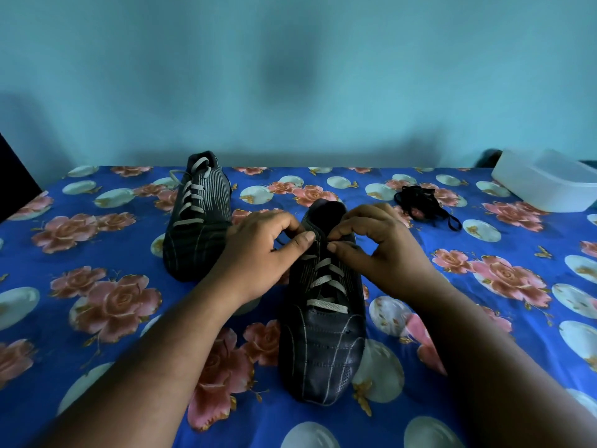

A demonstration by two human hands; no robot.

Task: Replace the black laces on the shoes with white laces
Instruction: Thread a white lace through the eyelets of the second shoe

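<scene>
Head view: both hands meet at the top eyelets of the near shoe (323, 334), just below its opening. The left hand (261, 253) has its fingers curled, thumb and forefinger pinching at the shoe's top lacing; the right hand (378, 250) mirrors it, thumb and forefinger closed on a white lace (326, 305) end at the same spot. The two thumb tips are almost touching. Whether the left hand holds a lace end or the shoe's edge cannot be told, since the fingers cover the spot.

Directly below the grip, toward the person, the white lace crosses the near shoe in several rows, and the dark toe points back at the person. To the left of the grip and farther away stands the second shoe (197, 218), already laced in white, with a loose lace end hanging off its far left side. To the right of the grip and a little beyond it lies a loose tangle of black laces (423, 202) on the flowered blue cloth (97, 318). Farther right still, near the cloth's far edge, sits a white plastic container (546, 182).
</scene>
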